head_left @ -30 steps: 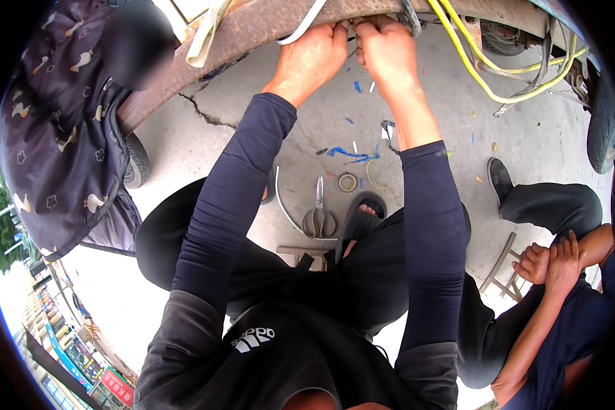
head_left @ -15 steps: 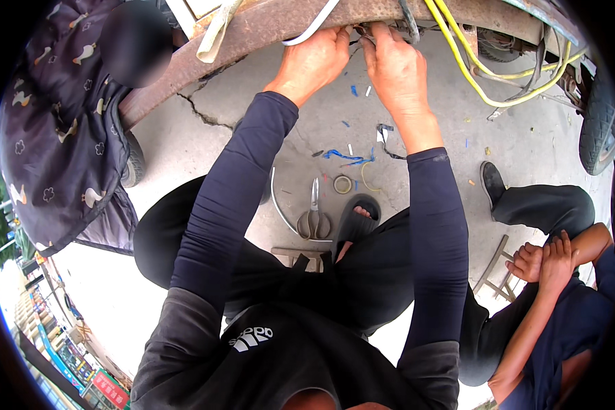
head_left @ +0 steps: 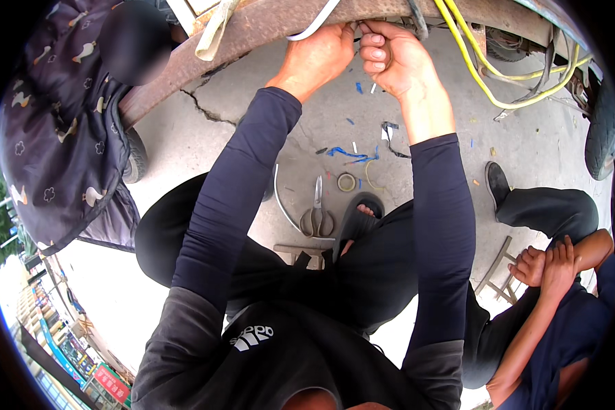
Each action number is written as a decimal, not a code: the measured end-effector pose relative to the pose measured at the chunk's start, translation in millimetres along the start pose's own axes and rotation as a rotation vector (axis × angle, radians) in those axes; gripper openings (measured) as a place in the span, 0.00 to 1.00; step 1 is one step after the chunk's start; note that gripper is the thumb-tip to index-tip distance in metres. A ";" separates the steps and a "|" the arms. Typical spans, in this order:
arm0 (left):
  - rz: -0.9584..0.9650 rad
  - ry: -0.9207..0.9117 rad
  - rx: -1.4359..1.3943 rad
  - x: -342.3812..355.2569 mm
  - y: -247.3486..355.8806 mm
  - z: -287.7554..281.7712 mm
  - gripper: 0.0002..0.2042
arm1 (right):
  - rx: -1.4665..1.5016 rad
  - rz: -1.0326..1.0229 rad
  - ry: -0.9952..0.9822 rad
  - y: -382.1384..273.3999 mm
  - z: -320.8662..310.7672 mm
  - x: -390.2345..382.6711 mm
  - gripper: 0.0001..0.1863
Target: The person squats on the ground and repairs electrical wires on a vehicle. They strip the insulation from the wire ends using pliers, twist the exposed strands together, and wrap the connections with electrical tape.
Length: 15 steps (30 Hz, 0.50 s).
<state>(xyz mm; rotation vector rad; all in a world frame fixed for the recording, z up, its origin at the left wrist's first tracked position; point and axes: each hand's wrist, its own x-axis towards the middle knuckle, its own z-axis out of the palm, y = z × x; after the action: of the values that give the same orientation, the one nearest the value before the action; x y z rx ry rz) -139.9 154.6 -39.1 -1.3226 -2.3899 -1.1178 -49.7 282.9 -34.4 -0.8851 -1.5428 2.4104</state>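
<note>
Both hands are raised to the underside of a rusty curved metal beam (head_left: pixel 266 29). My left hand (head_left: pixel 316 60) is closed just below it, its fingertips pinched together and partly hidden by the beam's edge. Beside it, my right hand (head_left: pixel 400 60) is turned with its curled fingers showing, thumb and forefinger meeting near the left fingertips. Whatever lies between the fingertips is too small and dark to make out. A white tube (head_left: pixel 314 24) curves down over the beam by my left hand. A dark cable end (head_left: pixel 417 19) hangs right of my right hand.
Scissors (head_left: pixel 317 215), a tape roll (head_left: pixel 346 182) and blue scraps (head_left: pixel 352 154) lie on the cracked concrete floor (head_left: pixel 253 102). Yellow cables (head_left: pixel 482 78) loop at the upper right. A person (head_left: pixel 547 273) sits at right with crossed hands. A patterned quilted cover (head_left: pixel 61 137) hangs left.
My right hand has rolled over and shifted slightly right, so its curled fingers now show. My left hand stays almost in place under the beam.
</note>
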 end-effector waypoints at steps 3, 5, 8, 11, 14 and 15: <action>-0.149 -0.160 -0.065 -1.3 -0.7 -5.2 0.16 | -0.523 -0.251 0.255 14.7 4.3 -15.3 0.14; -0.096 -0.126 -0.071 -0.2 -1.1 -5.5 0.16 | -0.877 -0.419 0.432 22.8 10.2 -29.2 0.16; 0.034 -0.022 -0.066 -0.6 -4.0 -2.1 0.12 | -1.334 -0.738 0.622 26.6 20.6 -42.2 0.15; 0.118 0.056 -0.070 -0.1 -3.4 0.3 0.11 | -1.548 -0.991 0.670 22.9 18.5 -33.0 0.09; 0.107 0.069 -0.053 -1.1 -2.8 3.1 0.11 | -1.676 -1.038 0.686 19.9 15.0 -24.2 0.07; 0.093 0.070 -0.042 -2.1 -4.7 3.4 0.11 | -1.698 -1.065 0.688 21.3 15.0 -23.1 0.07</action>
<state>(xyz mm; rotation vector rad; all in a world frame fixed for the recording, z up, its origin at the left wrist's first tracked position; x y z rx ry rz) -141.7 154.0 -44.9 -1.3692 -2.2439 -1.1746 -35.1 251.6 -39.2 -0.5160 -2.4117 -0.2145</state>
